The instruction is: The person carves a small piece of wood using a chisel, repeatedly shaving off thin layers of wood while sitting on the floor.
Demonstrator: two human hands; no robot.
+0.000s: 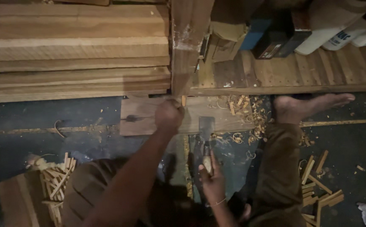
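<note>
My left hand [169, 114] is closed around a thin wooden peg [183, 101], holding it upright on a flat wooden board [141, 117] that lies on the dark floor. My right hand [211, 180] grips the handle of a wide flat-bladed chisel [206, 127]. The blade rests on the board just right of the left hand and is apart from the peg. My bare foot [305, 107] rests on the board's right end.
Curled wood shavings [244, 113] litter the board and floor. Stacked planks [73, 50] lie at upper left beside a wooden post [187, 46]. Piles of short sticks [56, 180] [317, 189] sit on both sides. White bottles [338, 25] and boxes stand on a pallet at upper right.
</note>
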